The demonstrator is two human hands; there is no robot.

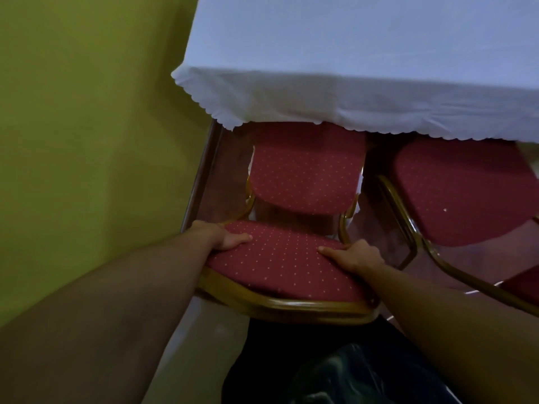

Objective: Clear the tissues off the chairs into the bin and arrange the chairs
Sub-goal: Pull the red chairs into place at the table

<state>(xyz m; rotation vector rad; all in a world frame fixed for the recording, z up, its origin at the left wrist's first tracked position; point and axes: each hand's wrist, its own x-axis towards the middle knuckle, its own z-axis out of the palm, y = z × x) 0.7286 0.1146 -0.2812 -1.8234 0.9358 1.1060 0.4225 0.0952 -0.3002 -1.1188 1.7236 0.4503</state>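
Note:
A red dotted chair with a gold frame stands in front of me, its seat (303, 173) partly under the white tablecloth. I see its padded backrest (280, 258) from above. My left hand (226, 236) grips the backrest's left end, thumb on top of the padding. At the right end my right hand (354, 255) grips it the same way. A second red chair (463, 193) stands to the right, also half under the cloth. No tissue shows on either chair.
The table (364, 53) with its white scalloped cloth fills the top right. A green wall (87, 126) runs close along the left. Something dark and shiny (364, 377) lies at the bottom by my legs. Another red chair's edge (525, 284) shows far right.

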